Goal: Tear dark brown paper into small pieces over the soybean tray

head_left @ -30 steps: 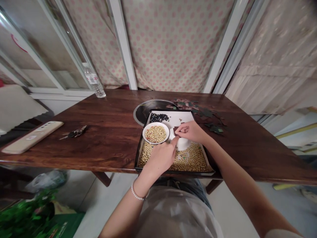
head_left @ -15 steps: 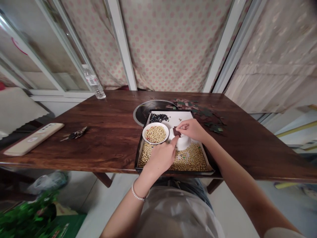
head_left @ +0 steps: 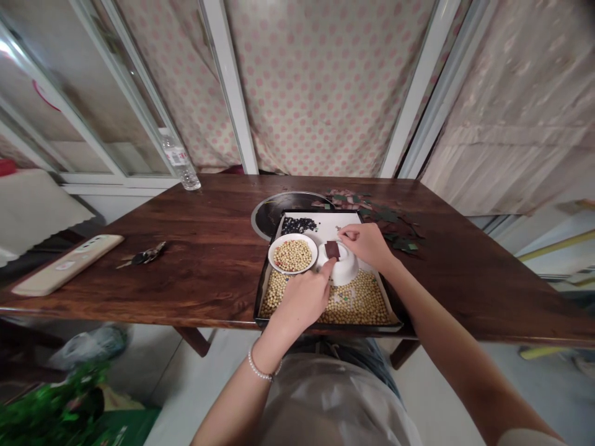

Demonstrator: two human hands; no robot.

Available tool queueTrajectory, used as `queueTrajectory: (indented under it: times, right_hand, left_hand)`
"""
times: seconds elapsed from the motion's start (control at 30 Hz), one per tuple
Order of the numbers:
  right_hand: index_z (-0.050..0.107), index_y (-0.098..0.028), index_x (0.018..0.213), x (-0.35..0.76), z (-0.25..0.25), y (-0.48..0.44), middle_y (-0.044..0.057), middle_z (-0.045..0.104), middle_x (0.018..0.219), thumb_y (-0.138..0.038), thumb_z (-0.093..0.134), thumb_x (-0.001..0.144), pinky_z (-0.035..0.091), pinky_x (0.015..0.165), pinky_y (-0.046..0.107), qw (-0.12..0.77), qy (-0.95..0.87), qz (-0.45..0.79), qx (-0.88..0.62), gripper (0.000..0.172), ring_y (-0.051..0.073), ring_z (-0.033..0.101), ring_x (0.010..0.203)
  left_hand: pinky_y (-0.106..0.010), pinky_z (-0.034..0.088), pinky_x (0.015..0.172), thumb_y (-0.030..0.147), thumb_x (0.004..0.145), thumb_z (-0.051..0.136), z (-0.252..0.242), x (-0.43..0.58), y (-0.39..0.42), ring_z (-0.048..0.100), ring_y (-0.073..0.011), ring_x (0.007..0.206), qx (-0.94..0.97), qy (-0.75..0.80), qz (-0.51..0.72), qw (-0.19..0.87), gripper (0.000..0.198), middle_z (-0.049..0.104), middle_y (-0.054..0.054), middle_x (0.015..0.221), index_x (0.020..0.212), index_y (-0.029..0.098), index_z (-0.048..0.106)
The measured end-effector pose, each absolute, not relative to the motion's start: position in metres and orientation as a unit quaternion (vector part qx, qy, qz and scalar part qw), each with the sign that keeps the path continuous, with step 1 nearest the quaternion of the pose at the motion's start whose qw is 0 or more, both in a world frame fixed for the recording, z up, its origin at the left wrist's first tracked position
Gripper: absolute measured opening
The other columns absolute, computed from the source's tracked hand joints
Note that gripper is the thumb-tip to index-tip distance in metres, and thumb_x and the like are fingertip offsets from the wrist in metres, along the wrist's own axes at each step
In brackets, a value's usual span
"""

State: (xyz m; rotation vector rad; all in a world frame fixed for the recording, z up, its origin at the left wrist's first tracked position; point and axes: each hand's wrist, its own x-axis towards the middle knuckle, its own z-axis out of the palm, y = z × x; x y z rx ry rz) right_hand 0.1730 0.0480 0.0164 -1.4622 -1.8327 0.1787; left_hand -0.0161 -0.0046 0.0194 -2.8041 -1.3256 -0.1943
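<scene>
An upturned white bowl (head_left: 346,271) stands in a black-rimmed tray (head_left: 320,212). Dark brown square pieces (head_left: 333,249) lie overlapping on the bowl's base. The stretched index finger of my left hand (head_left: 304,296) presses their lower edge, while its other fingers are mostly hidden beneath. Beyond the bowl, my right hand (head_left: 367,243) is closed in a pinch; anything between its fingertips is too small to make out. A tiny piece (head_left: 338,228) shows by those fingertips on the tray's white lining. Left of the upturned bowl, a white bowl (head_left: 270,255) holds yellow beans (head_left: 292,255).
More yellow beans (head_left: 362,303) cover the tray's near part; dark beads (head_left: 297,224) lie at its far left. Green and brown scraps (head_left: 390,217) are scattered behind on the wooden table (head_left: 209,248). Keys (head_left: 144,255), a phone-like object (head_left: 67,265) and a water bottle (head_left: 181,162) are leftward.
My right hand has let go of the brown pieces and moved slightly away to the far right side of the bowl. My left index finger stays on them.
</scene>
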Motion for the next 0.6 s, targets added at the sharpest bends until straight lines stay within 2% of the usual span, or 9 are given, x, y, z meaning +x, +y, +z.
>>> queueTrajectory:
  times: [0.13, 0.23, 0.43, 0.6]
  right_hand:
    - [0.072, -0.019, 0.069, 0.1711, 0.0151, 0.0469, -0.001, 0.056, 0.051, -0.021, 0.055, 0.074, 0.033, 0.053, 0.023, 0.35, -0.759, 0.119, -0.536, 0.017, 0.01, 0.046, 0.05]
    - [0.071, -0.02, 0.068, 0.1692, 0.0146, 0.0481, -0.001, 0.058, 0.052, -0.018, 0.053, 0.073, 0.031, 0.053, 0.024, 0.335, -0.76, 0.078, -0.552, 0.019, 0.01, 0.046, 0.05]
    - [0.073, -0.019, 0.071, 0.1723, 0.0118, 0.0521, -0.001, 0.057, 0.051, -0.021, 0.053, 0.074, 0.033, 0.053, 0.024, 0.362, -0.74, 0.095, -0.559, 0.019, 0.01, 0.046, 0.05]
    - [0.072, -0.018, 0.07, 0.1696, 0.0088, 0.0541, 0.002, 0.064, 0.059, -0.022, 0.057, 0.071, 0.036, 0.053, 0.024, 0.394, -0.715, 0.13, -0.562, 0.016, 0.011, 0.05, 0.053]
  left_hand:
    - [-0.033, 0.045, 0.058, 0.017, 0.087, 0.033, 0.0192, -0.0157, -0.0047, 0.064, -0.0232, 0.064, -0.903, -0.425, -0.063, 0.025, 0.053, 0.066, -0.011, 0.076, 0.14, 0.018, 0.028]
    - [-0.033, 0.045, 0.058, 0.017, 0.088, 0.033, 0.0193, -0.0155, -0.0049, 0.063, -0.0226, 0.062, -0.904, -0.423, -0.06, 0.024, 0.052, 0.065, -0.011, 0.074, 0.14, 0.017, 0.029]
    - [-0.034, 0.046, 0.059, 0.017, 0.087, 0.032, 0.0222, -0.0155, -0.006, 0.064, -0.0232, 0.065, -0.903, -0.426, -0.054, 0.017, 0.054, 0.066, -0.011, 0.077, 0.141, 0.018, 0.026]
    - [-0.033, 0.046, 0.059, 0.016, 0.086, 0.033, 0.0211, -0.0161, -0.0056, 0.064, -0.0232, 0.065, -0.904, -0.423, -0.063, 0.012, 0.056, 0.066, -0.01, 0.077, 0.141, 0.018, 0.025]
